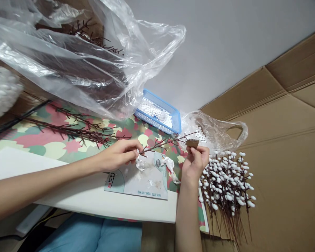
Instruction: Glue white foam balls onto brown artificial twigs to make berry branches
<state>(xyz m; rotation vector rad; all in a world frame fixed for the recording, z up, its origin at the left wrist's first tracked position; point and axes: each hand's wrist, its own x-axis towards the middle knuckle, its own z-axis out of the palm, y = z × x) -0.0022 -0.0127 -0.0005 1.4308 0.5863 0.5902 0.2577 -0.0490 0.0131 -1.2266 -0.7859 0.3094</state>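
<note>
My left hand (124, 152) pinches the lower end of a thin brown artificial twig (161, 144), whose bare branches stretch to the right. In my right hand (195, 161), a small flat brown piece (192, 142), like a scrap of cardboard, is gripped between thumb and fingers close to the twig's tip. I cannot tell whether the two touch. Below the twig lies a hot melt glue gun card (136, 183) with white glue-like smears on it. A lump of the white stuff (170, 164) hangs over the card's right edge.
Behind stands a blue basket (159, 124) of small white balls. Bare brown twigs (76, 132) lie at left under a large clear plastic bag (94, 70). White-tipped stems (229, 182) are bundled at right beside another plastic bag (217, 129). Cardboard (286, 168) walls the right side.
</note>
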